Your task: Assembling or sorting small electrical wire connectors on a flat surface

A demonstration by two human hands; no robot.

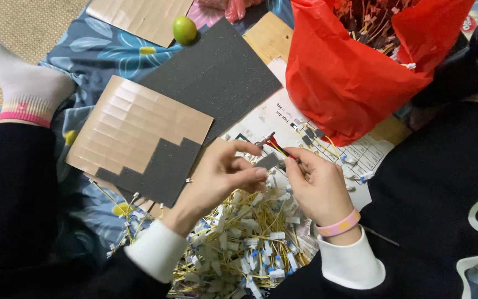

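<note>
Head view: left hand [223,169] pinches a small grey foam strip [266,161]; right hand [315,182] pinches a thin wire bundle [276,147] just above a pile of tagged yellow wires [244,243]. Both look light, floppy; best held near the ends. Red bag [349,72] behind.

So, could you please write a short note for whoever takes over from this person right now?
Left hand: pinches a small grey tape piece.
Right hand: grips a red-yellow-black wire bundle near its end, next to the tape.
Nearby: grey tape sheet on tan backing, roughly half its squares gone, at left; red bag of wires ahead.
Done: a pile of tagged yellow wires lies below the hands.
Left: the tape piece is not yet wrapped on the bundle; the bag looks far from empty.
</note>
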